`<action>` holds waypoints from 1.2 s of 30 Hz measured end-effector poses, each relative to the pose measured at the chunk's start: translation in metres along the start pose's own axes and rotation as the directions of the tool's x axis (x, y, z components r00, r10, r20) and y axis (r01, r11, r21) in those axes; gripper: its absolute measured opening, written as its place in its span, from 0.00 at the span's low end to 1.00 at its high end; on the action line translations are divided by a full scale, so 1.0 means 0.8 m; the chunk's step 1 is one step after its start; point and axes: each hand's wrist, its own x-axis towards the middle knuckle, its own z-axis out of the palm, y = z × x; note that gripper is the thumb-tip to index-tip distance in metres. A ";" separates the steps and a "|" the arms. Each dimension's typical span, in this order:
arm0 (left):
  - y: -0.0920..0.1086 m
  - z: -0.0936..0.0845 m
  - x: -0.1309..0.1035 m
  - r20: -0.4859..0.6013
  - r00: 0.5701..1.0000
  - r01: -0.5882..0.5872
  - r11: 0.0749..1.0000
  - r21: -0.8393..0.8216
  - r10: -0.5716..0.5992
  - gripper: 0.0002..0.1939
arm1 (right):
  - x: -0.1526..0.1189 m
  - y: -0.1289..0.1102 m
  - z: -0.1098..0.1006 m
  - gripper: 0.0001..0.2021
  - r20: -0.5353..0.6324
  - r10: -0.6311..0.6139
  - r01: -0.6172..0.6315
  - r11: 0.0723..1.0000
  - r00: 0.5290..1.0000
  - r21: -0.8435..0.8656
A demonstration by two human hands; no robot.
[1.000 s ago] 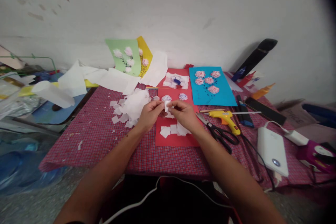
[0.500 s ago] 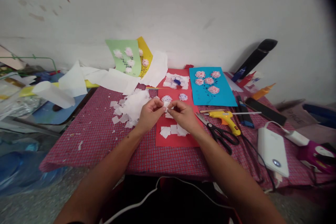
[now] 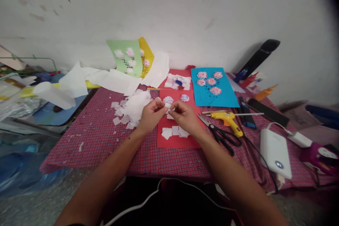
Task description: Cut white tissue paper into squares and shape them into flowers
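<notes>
Between my two hands is a small piece of white paper. My left hand pinches its left side, and my right hand pinches the right side. Both are above a red sheet, on which two purple-speckled paper puffs sit just beyond my fingers. White paper squares lie in a row on the sheet's lower part. To the left of my left hand spreads a heap of white paper pieces.
Scissors, a yellow glue gun and a white power bank lie at the right. A blue card with pink flowers is behind them. Green and yellow cards lean on the wall. Large white paper lies at the back left.
</notes>
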 end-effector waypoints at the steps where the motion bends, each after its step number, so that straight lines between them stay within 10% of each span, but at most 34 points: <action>1: 0.000 0.000 0.000 -0.002 1.000 -0.001 1.000 0.008 0.001 0.12 | 0.000 0.000 0.000 0.02 0.002 -0.011 0.011 1.000 1.000 -0.006; 12: 0.005 -0.002 -0.008 0.003 0.987 -0.154 0.961 0.229 0.158 0.07 | 0.002 0.006 0.000 0.04 -0.068 -0.022 0.022 1.000 0.997 0.002; 20: 0.013 0.001 -0.015 0.102 0.880 -0.446 0.734 0.512 0.464 0.06 | 0.003 -0.001 -0.003 0.06 -0.019 -0.003 0.006 0.981 1.000 0.193; 36: 0.014 0.001 -0.016 0.099 0.891 -0.428 0.745 0.511 0.444 0.05 | 0.004 -0.004 -0.002 0.07 -0.028 -0.004 0.009 0.986 1.000 0.169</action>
